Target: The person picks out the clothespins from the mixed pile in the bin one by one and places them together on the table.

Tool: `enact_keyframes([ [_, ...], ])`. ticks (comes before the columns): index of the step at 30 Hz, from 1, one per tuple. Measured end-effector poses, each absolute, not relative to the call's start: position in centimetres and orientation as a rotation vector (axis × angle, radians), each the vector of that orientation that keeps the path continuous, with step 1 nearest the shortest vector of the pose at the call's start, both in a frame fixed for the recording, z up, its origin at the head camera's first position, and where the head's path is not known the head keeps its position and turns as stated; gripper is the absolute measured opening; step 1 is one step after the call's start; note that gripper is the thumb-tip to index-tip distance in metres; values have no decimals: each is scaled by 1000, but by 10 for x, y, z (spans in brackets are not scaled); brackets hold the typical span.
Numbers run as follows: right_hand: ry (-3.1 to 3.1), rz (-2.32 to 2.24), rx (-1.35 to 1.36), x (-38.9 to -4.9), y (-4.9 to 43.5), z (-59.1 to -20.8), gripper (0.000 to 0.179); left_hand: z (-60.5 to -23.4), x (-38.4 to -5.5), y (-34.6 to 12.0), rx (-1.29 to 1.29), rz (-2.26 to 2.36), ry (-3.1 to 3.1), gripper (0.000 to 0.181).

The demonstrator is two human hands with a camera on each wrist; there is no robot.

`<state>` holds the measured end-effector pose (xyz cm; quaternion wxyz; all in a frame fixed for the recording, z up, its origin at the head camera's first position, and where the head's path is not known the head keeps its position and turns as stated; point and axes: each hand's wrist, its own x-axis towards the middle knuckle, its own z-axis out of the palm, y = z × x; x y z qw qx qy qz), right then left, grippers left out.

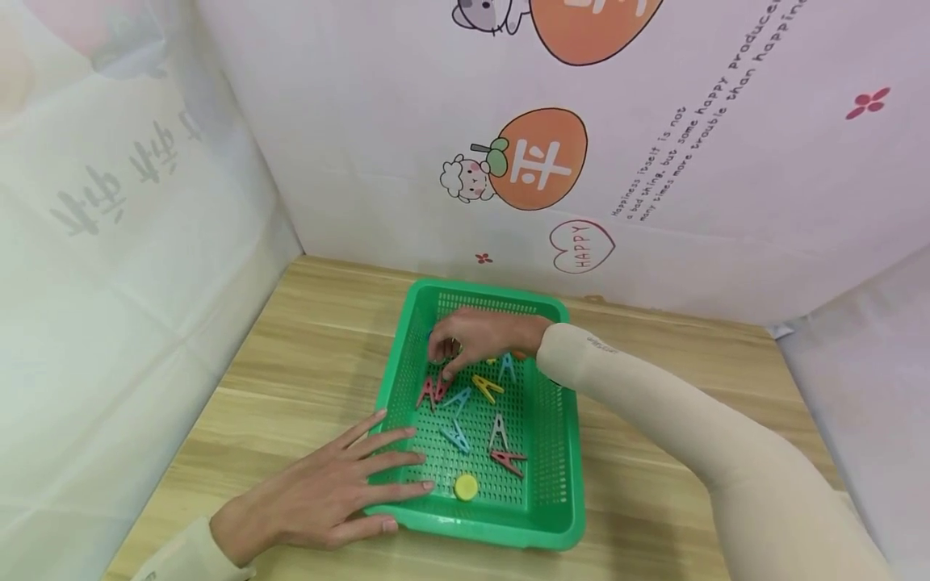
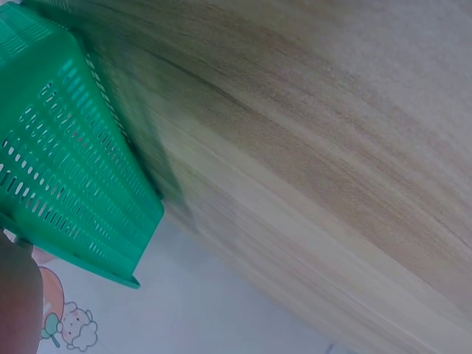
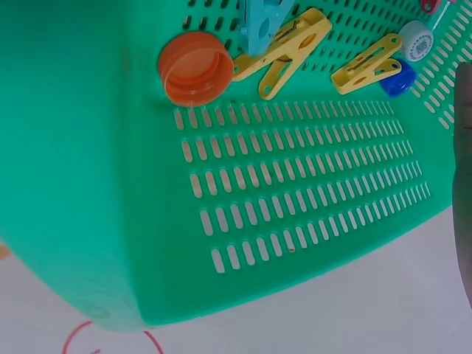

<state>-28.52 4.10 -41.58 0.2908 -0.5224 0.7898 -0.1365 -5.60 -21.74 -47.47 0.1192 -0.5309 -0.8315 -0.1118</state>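
Observation:
A green plastic basket point(image 1: 570, 452) holds clothespins and bottle caps. My left hand point(image 1: 327, 484) lies spread with straight fingers over the basket's left rim. Inside the far half, my right hand point(image 1: 472, 335) reaches down with bent fingers, its thumb tip right at a red clothespin point(image 1: 441, 389). Another red clothespin point(image 1: 427, 393) lies beside that one; I cannot tell whether the fingers pinch either. Close by are a light blue clothespin point(image 1: 458, 399) and a yellow clothespin point(image 1: 487, 388). In the right wrist view only the edge of the right hand point(image 3: 463, 169) shows.
Nearer me lie another blue clothespin point(image 1: 456, 437), a grey one point(image 1: 498, 432), a red one point(image 1: 508, 461) and a yellow cap point(image 1: 466, 486). An orange cap point(image 3: 195, 70), white cap point(image 3: 417, 40) and blue cap point(image 3: 399, 79) sit at the far end. A printed wall covering point(image 1: 378, 161) rises behind.

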Motion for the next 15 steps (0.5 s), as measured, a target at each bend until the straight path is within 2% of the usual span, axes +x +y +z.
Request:
enact_keyframes([
  [15, 2084, -148, -1399, -289, 26, -430, 35, -470, -53, -216, -1539, -296, -2461, 49],
])
